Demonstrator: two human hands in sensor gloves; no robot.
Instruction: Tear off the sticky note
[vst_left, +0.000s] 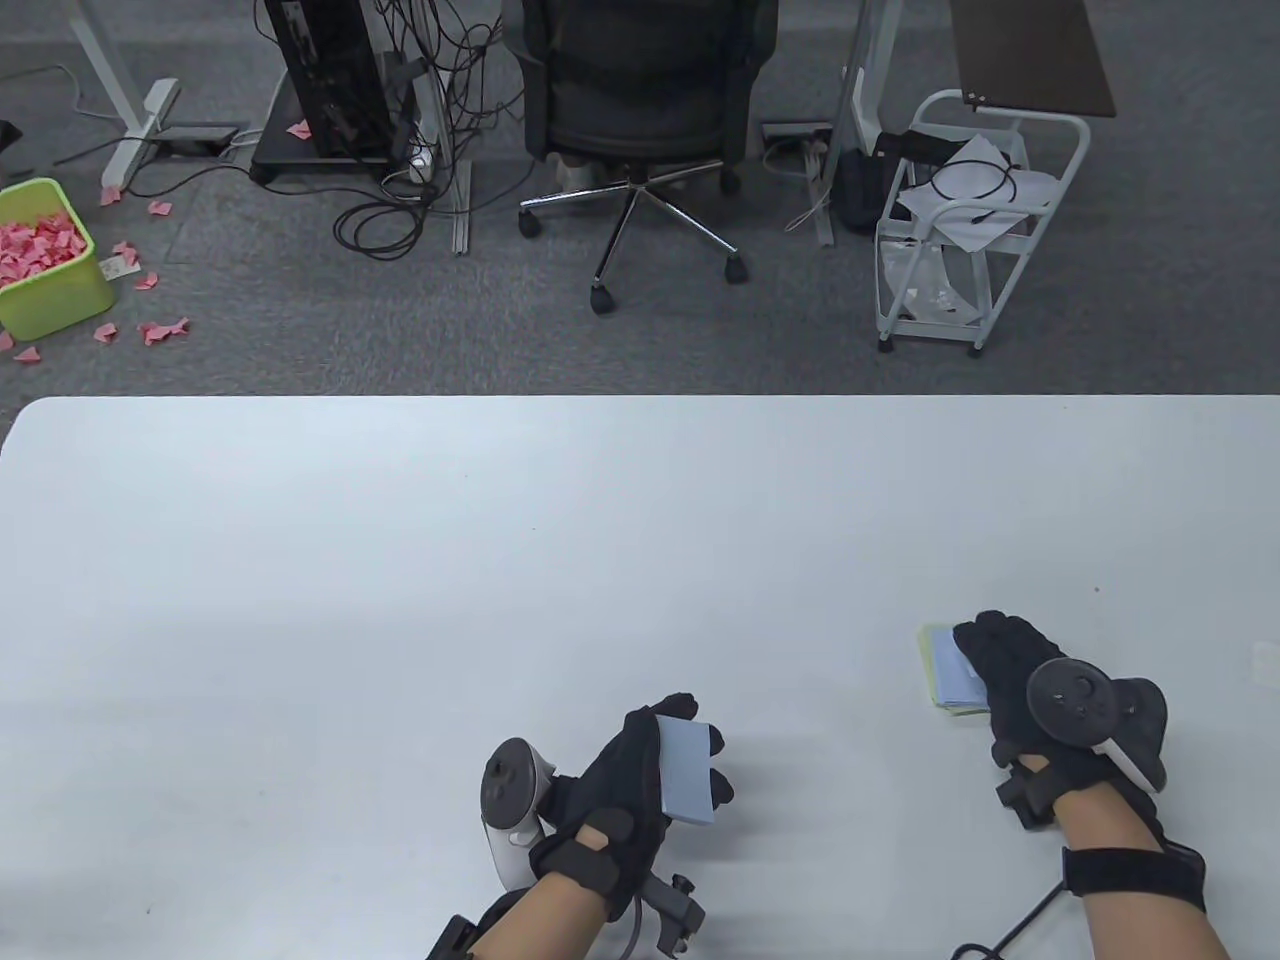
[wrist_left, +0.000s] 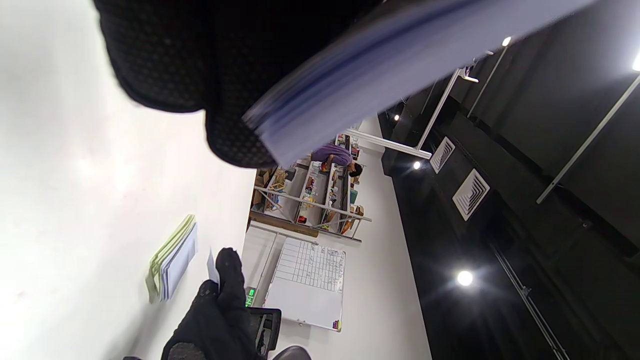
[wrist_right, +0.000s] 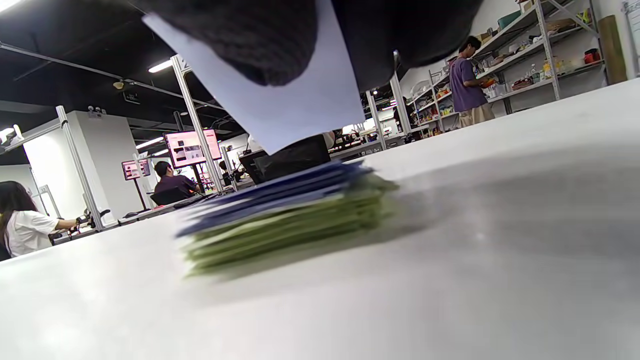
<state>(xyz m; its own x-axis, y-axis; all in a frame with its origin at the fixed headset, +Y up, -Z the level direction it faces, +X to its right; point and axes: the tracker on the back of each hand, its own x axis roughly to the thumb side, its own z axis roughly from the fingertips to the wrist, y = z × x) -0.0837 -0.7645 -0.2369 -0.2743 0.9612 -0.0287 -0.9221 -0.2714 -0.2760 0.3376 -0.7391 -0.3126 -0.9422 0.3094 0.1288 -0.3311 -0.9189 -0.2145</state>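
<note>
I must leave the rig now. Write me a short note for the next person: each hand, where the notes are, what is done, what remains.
Left hand: holds the blue sticky-note pad above the table.
Right hand: over the pile of loose notes, blue on green, pinching one blue sheet just above it.
Done: a sheet is off the pad, several lie piled.
Left: release this sheet onto the pile, then tear the next.

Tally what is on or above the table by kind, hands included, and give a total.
Gloved hands: 2, the left hand and the right hand
Blue sticky note pads: 1, the blue pad held in the left hand
Stacks of loose notes: 1, the blue-on-green stack on the table
Single notes held: 1, the single note
Total: 5
</note>
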